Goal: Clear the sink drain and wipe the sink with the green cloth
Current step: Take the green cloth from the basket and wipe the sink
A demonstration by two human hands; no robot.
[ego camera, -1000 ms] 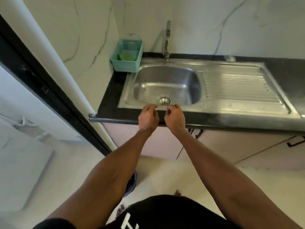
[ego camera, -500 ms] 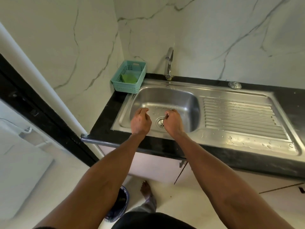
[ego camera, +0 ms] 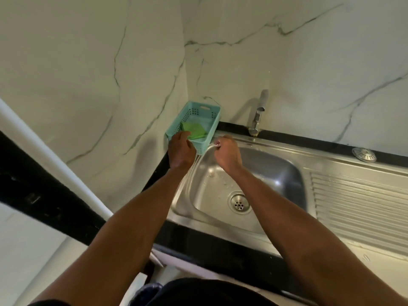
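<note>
Left hand [ego camera: 181, 151] reaches into teal basket [ego camera: 199, 111], fingertips at the green cloth [ego camera: 194, 130]; grasp not discernible. Right hand [ego camera: 227, 154] loosely curled just right of basket, pinching something small and pale. Drain [ego camera: 239, 203] below right hand; debris specks beside it.

Cloth [ego camera: 194, 129] in basket [ego camera: 212, 127] — left of tap [ego camera: 257, 115]; drain [ego camera: 239, 202] in sink [ego camera: 287, 171] — before both.
</note>
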